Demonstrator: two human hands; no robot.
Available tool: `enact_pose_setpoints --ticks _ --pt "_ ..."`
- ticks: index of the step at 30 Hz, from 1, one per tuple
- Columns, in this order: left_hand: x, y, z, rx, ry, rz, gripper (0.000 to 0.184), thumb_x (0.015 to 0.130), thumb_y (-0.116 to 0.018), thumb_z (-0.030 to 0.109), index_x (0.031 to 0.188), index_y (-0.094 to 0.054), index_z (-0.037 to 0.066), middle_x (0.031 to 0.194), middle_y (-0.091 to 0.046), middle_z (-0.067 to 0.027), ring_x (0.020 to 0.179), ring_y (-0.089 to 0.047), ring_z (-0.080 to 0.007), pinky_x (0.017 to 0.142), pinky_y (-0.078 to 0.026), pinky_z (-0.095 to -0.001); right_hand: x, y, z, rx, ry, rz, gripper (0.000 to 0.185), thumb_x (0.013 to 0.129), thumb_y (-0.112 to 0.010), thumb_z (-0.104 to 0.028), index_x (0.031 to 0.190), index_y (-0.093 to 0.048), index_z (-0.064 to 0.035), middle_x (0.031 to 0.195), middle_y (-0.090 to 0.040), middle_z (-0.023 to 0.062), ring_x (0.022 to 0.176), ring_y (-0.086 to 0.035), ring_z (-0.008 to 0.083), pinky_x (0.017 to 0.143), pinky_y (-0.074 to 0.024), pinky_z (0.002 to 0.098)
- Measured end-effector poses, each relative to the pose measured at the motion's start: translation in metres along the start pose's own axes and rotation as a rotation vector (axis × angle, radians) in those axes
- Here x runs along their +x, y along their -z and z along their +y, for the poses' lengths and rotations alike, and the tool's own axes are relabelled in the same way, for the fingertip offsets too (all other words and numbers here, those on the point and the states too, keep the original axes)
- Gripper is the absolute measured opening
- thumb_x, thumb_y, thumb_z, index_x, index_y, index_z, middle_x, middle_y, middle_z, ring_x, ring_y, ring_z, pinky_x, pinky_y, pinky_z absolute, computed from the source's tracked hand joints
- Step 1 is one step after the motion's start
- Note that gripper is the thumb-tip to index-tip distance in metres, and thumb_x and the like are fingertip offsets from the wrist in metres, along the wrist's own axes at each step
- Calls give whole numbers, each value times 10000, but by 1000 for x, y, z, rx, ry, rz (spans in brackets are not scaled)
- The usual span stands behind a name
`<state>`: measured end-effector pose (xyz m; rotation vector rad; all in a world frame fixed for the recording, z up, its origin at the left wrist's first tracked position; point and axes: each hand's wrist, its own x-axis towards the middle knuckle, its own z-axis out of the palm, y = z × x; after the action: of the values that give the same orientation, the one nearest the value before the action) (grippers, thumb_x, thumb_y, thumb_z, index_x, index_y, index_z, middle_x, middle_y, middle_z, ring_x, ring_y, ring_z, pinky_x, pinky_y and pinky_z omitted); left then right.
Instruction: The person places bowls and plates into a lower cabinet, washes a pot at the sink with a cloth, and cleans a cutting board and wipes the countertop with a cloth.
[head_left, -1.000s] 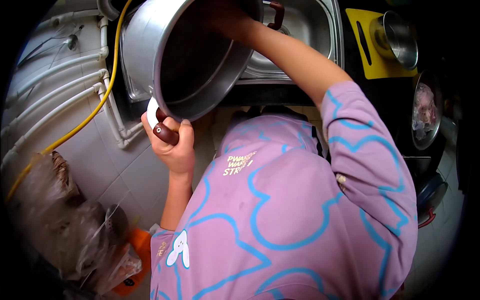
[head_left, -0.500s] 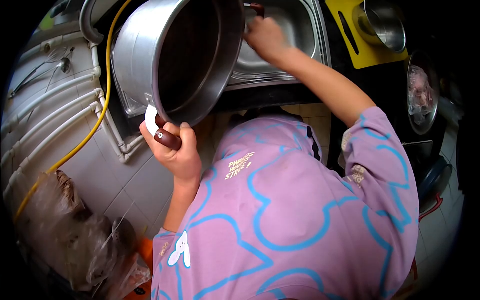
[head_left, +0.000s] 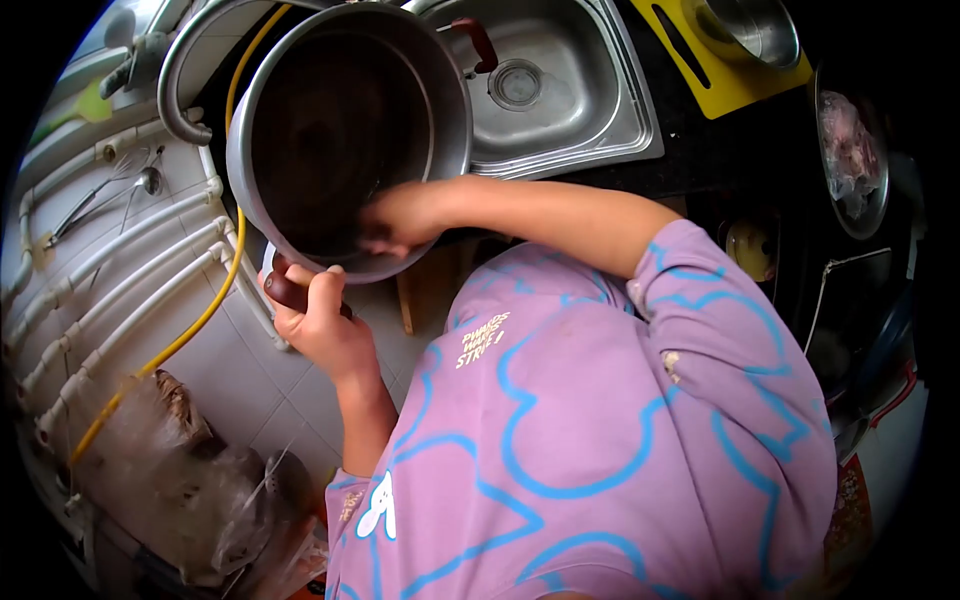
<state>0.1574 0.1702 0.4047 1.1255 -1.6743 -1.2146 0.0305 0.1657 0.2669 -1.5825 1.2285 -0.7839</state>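
A large silver metal pot (head_left: 451,125) is tilted over the sink, its dark inside turned toward me. My left hand (head_left: 322,318) is wrapped round the pot's near brown handle (head_left: 286,291), thumb on top. My right hand (head_left: 408,215) reaches over the rim into the lower part of the pot's mouth. Motion smears its fingers, so their pose and anything in them cannot be made out. The far red-brown handle (head_left: 479,46) sticks out over the sink, with no hand on it. The pot's underside is hidden.
The steel sink (head_left: 590,125) with its drain lies behind the pot. A yellow cutting board (head_left: 722,92) carries a metal pot (head_left: 765,35). At right, a metal bowl (head_left: 873,205) holds bagged food. White pipes (head_left: 120,310), a yellow hose (head_left: 200,325) and plastic bags (head_left: 170,490) are at left.
My right hand has left the far handle and moved down into the pot's mouth. The pot has shifted left and turned its opening more toward me; my left hand keeps its hold.
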Motion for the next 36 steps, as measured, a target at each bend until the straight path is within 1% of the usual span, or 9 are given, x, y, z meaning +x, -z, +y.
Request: enact_pose_setpoints --ticks 4,6,7,10,18,21,27,33,36 --pt "-5 4 5 46 91 58 194 721 -541 -78 707 -422 75 729 -456 30 635 -401 -70 633 -348 -204 48 26 -68 932 274 423 259 809 -573 -100 1042 -581 11 789 -649 109 802 -614 213 790 -478 372" --pt "-12 6 4 133 63 67 171 704 -567 -23 632 -456 86 606 -425 55 550 -373 -45 516 -252 -209 111 58 -55 1281 291 1122 233 828 -516 -97 1027 -562 16 784 -634 117 738 -590 202 751 -490 365" --pt "-14 5 3 146 32 64 186 707 -562 -27 627 -444 92 598 -408 58 538 -371 -43 496 -241 -209 135 77 -21 1286 -98 1592 236 842 -444 -104 999 -589 -5 816 -640 117 736 -594 184 689 -500 334" --pt "-19 6 -2 158 20 56 197 708 -558 -33 625 -434 94 596 -400 62 530 -363 -40 479 -232 -211 64 121 -7 2326 29 1531 269 884 -412 -237 645 -495 -145 567 -507 20 545 -504 124 530 -397 270" --pt "-20 -5 7 99 151 -35 246 750 -570 -58 732 -389 108 627 -358 65 545 -340 -29 504 -292 -204 63 124 -58 2411 553 1142 193 931 -423 -175 850 -583 -106 760 -598 23 707 -578 143 638 -498 306" --pt "-21 -11 8 45 181 -17 261 754 -569 -59 714 -380 117 630 -367 64 547 -349 -33 495 -294 -205 33 143 -33 2240 -87 1446 134 922 -448 -117 900 -580 -112 834 -606 52 692 -589 183 626 -511 311" --pt "-22 -13 0 133 113 -88 312 766 -544 -81 1066 -499 -7 642 -348 74 575 -339 -15 528 -314 -167 42 124 20 2202 409 1490 179 939 -438 -123 981 -609 -95 907 -633 79 814 -603 193 740 -528 332" --pt "-2 -8 -21 201 -137 -235 261 765 -550 -80 1005 -497 9 662 -322 71 583 -345 -22 557 -322 -156 72 33 2 812 -61 421 363 893 -566 -190 1242 -563 -91 1030 -634 143 918 -583 237 832 -451 366" --pt "-3 -15 -13 224 -255 -218 247 764 -549 -89 978 -498 25 695 -374 71 622 -358 -17 607 -342 -158 -17 20 -17 75 17 147 252 887 -571 -210 1083 -643 -69 1059 -658 164 970 -628 254 837 -486 395"
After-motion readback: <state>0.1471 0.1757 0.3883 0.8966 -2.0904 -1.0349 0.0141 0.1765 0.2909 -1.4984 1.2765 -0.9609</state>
